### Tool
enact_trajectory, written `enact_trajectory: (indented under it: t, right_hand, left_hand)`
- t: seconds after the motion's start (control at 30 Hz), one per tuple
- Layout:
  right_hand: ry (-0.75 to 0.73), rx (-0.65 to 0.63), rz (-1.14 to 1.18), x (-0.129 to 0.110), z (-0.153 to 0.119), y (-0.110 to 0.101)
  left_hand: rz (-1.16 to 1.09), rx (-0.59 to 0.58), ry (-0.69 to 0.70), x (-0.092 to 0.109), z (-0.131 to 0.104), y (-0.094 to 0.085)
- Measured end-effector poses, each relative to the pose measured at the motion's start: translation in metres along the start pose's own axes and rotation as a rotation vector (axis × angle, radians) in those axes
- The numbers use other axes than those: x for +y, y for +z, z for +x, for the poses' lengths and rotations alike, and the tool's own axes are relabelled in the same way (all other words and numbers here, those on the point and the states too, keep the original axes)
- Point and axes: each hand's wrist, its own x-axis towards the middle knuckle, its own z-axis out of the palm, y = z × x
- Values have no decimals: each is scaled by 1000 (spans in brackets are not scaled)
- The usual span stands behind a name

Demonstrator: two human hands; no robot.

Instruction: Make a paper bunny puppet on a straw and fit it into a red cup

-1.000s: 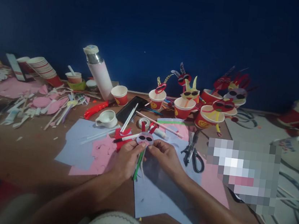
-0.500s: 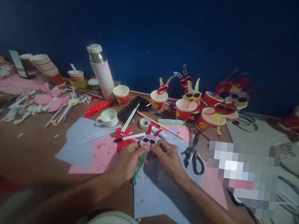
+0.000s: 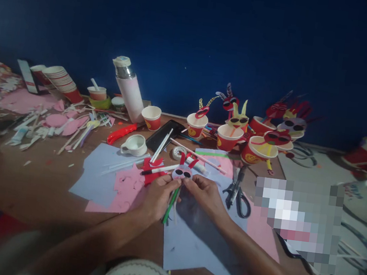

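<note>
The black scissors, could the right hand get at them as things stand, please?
Probably yes: the scissors lie beside the right hand, nothing visible between, though its fingers hold the paper face and a pen lies on the scissors.

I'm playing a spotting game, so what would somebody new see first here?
Probably the funny paper face with black eyes and red horns, pinched between the left hand and right hand. Next, maybe the red cups with bright faces, in front of the dark blue wall.
</note>
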Motion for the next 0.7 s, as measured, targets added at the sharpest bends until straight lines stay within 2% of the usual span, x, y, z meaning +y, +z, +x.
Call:
enact_trajectory:
  t: [0.37,0.7]
  right_hand:
    - [-13,66,-38,-5,-2,1]
    - [0,-3,19,-1,2,-1]
  left_hand:
    - [-50,-55,-29,6,-4,3]
    - [-45,-13,11,3,-1,2]
